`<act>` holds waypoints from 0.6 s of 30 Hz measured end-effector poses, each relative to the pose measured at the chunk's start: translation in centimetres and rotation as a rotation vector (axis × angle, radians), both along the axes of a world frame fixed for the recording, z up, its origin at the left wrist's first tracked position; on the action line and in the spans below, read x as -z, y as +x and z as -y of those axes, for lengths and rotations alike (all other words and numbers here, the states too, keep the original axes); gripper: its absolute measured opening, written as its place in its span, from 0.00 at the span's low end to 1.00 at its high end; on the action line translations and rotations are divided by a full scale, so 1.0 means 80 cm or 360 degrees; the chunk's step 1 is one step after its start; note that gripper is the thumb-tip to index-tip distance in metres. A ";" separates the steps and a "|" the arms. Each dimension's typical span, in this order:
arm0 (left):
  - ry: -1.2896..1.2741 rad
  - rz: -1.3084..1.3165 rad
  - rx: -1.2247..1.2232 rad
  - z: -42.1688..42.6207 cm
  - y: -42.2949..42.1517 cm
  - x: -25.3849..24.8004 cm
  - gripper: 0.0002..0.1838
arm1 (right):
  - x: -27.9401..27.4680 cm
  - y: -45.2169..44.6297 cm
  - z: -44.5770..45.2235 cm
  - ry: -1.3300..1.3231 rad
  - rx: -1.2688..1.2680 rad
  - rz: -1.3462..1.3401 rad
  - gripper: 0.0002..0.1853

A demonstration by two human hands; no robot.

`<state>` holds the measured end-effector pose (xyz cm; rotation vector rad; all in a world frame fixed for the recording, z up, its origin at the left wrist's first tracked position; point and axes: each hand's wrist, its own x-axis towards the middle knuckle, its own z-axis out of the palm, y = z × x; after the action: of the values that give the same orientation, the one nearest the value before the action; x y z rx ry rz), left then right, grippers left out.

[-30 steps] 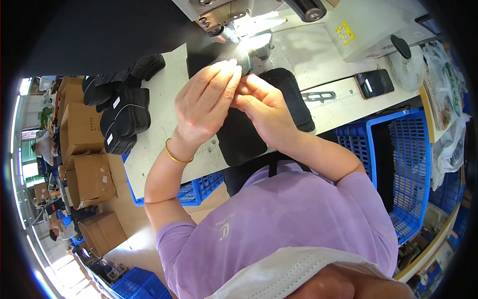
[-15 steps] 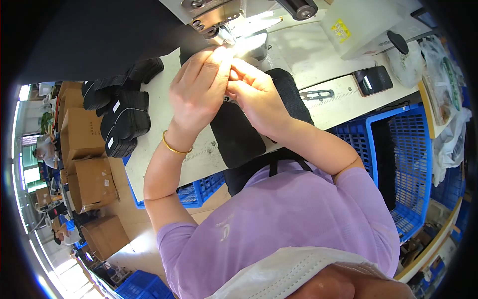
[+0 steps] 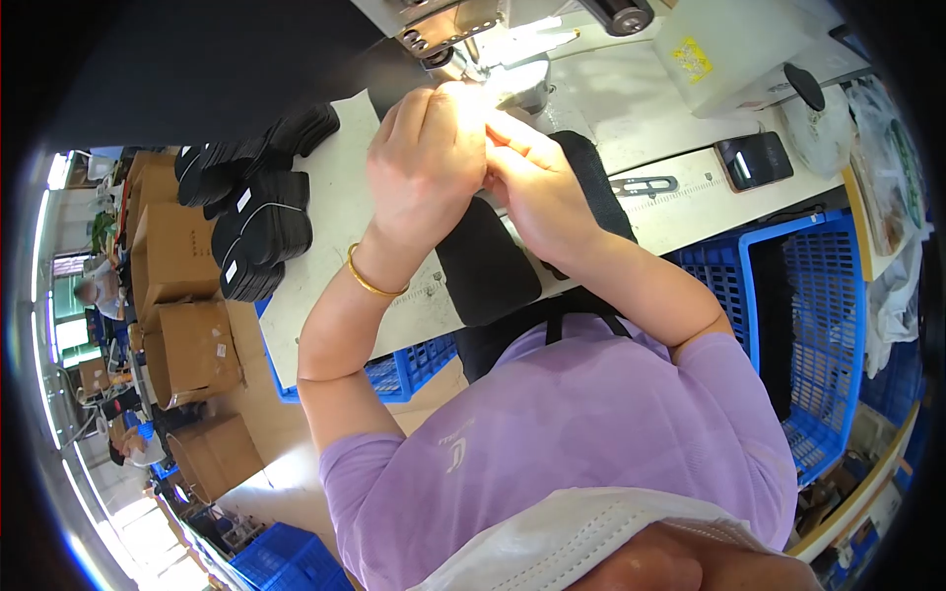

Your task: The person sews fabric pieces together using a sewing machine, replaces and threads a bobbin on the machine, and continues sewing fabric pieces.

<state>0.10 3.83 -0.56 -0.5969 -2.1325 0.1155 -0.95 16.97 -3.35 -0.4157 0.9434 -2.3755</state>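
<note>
- Where lit brightest, under machine head [image 3: 455,28], holding L hand [image 3: 429,163] & R hand [image 3: 542,192] together, fingertips pinched; can't tell on what, b/c glare.
- Find black pad [image 3: 487,264] at counter [image 3: 340,202] edge betw. forearms, 2nd pad [image 3: 597,185] beside R hand.
- Judge prob. mid-piece, not done; can't sort finished from waiting among both pads & banded stack [image 3: 284,234].

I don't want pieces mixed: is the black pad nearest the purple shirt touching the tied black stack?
Apart. The head view shows pale tabletop between the black pad and the tied black stack.
</note>
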 end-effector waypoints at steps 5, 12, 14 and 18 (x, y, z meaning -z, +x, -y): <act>0.0166 0.0099 -0.0023 0.006 0.002 0.005 0.18 | 0.001 0.000 -0.001 -0.0009 -0.0010 -0.0059 0.22; 0.0376 0.0443 0.0240 0.063 0.011 -0.020 0.22 | 0.002 -0.001 -0.004 0.0150 0.0021 -0.0250 0.21; 0.0468 0.0538 0.0429 0.041 0.027 -0.029 0.23 | 0.003 -0.001 -0.010 0.0190 0.0046 -0.0378 0.20; 0.0337 0.0376 0.0180 0.002 0.041 -0.010 0.24 | 0.001 0.000 -0.028 0.0245 0.0018 -0.0356 0.17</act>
<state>3.34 3.67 0.23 -0.6282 -2.2940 -0.2525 -0.92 19.20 -3.46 -0.6267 1.2225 -2.2795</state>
